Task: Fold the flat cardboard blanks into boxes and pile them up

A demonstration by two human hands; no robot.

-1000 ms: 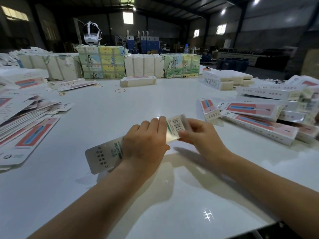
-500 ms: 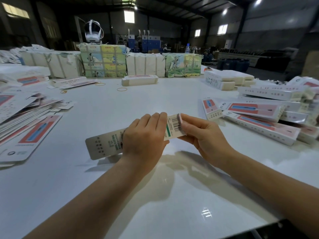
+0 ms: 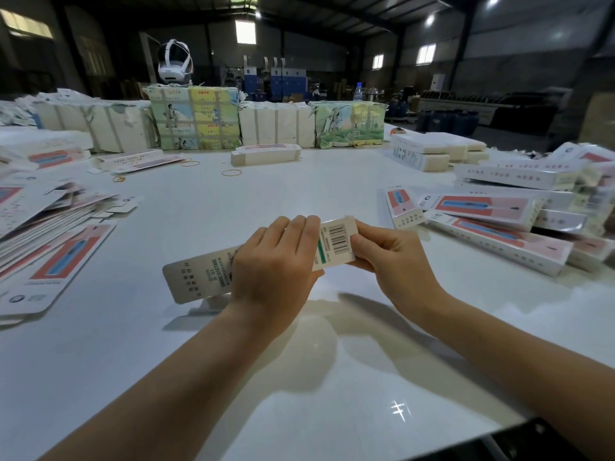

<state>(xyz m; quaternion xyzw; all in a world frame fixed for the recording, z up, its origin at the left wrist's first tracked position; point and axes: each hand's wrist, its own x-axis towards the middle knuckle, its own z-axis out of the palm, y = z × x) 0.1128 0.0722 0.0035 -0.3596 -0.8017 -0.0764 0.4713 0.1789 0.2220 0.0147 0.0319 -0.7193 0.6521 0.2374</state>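
Blank (image 3: 199,277): centre frame, held just above table (image 3: 299,410)
Left hand (image 3: 276,261): wraps blank's middle
Right hand (image 3: 396,257): pinches barcode end
Risk: end flap may crease crooked if right pinch slips

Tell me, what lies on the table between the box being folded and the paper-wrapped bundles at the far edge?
In the head view, mostly bare white table, with one rubber band and a small stack of flat blanks just before the bundles.

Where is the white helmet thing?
In the head view the white headset sits far back, left of centre, on top of the green and yellow bundle at the far edge of the table.
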